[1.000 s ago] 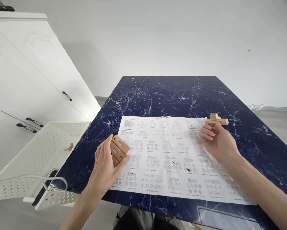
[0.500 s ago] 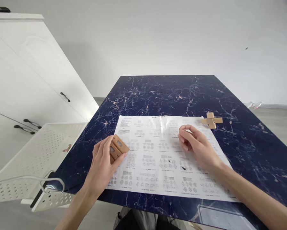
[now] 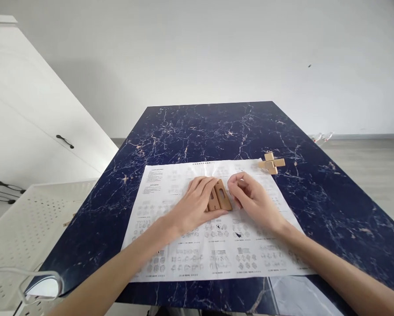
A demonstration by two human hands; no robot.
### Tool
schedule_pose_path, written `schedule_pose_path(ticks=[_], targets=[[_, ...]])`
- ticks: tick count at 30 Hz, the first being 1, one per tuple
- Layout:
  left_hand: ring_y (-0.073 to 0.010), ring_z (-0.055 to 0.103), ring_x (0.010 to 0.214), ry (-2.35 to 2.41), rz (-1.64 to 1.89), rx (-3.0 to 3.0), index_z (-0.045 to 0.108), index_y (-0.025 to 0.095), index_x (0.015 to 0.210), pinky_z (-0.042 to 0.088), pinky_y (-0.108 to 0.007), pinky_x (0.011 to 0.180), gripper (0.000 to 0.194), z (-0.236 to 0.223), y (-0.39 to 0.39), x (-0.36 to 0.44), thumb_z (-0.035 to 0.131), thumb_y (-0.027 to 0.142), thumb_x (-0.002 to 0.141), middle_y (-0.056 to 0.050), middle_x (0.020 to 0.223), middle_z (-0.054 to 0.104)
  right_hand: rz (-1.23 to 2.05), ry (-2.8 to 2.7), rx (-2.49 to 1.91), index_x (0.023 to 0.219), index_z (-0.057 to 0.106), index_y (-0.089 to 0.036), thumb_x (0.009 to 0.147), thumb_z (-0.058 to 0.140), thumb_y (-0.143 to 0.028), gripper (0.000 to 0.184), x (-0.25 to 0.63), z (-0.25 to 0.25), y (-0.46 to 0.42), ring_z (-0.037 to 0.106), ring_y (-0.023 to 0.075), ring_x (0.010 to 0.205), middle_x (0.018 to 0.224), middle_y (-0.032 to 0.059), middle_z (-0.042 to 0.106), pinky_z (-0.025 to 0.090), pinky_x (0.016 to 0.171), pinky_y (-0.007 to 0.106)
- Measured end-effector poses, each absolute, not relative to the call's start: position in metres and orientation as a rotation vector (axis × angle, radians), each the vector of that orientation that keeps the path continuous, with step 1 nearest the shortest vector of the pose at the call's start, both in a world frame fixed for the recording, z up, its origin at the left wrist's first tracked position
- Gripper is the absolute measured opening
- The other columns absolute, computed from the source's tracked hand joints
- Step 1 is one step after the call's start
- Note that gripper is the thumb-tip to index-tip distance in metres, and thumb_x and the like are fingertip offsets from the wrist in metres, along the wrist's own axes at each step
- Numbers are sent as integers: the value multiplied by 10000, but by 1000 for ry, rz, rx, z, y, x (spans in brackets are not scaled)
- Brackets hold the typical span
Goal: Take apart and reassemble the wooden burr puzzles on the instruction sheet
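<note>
My left hand (image 3: pixel 197 199) is wrapped round a flat wooden puzzle piece (image 3: pixel 221 195) with oval slots, over the middle of the printed sheet (image 3: pixel 190 265). Its fingers lie across the top and the thumb along the near edge. Just to the right, my right hand (image 3: pixel 249 195) has its fingers curled and pinched close to the piece's right edge. Whatever those fingers may hold is hidden. At the sheet's far right corner stands a cross-shaped wooden puzzle (image 3: pixel 271 163) of interlocked bars, apart from both hands.
The sheet of small diagrams lies on a dark blue marble-patterned table (image 3: pixel 200 131). To the left are a white perforated basket (image 3: pixel 35 215) and a white cabinet (image 3: pixel 29 105) with black handles. A pale wall rises behind the table.
My left hand has carried the slotted wooden piece rightward to the sheet's middle, close to my right hand. The camera view has shifted slightly to the right.
</note>
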State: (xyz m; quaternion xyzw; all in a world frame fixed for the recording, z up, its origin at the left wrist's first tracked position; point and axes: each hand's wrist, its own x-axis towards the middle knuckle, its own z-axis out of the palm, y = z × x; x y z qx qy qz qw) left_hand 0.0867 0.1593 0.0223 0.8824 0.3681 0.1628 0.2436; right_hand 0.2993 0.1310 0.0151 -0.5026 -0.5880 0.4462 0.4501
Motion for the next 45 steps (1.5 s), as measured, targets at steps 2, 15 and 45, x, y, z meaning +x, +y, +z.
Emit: schedule_pose_path(ticks=[2,15,45], targets=[[-382,385,1548,1011,445,2364,301,303,1641,430,-625,1234,851,20,162,81,653,693,972,-152,1631,453,1011,-1522,-1282,974,572,-231,1064,541,-443,232,299,13,131,504,144,601,732,-20,577,411,563,298],[-424,363,1514,1162,345,2299,451,294,1534,439,-686,1202,926,26,175,42,798,750,806,-128,1605,421,392,-1959,-1495,1095,628,-219,984,657,-399,214,297,7,132,634,292,993,1048,89,685,525,865,469],[-248,602,947,1336,696,2344,591,208,808,528,-439,865,327,33,169,39,578,416,1059,-71,963,663,700,-1666,-1542,994,602,-234,1076,529,-474,264,302,14,133,377,118,450,665,-21,585,282,424,283]])
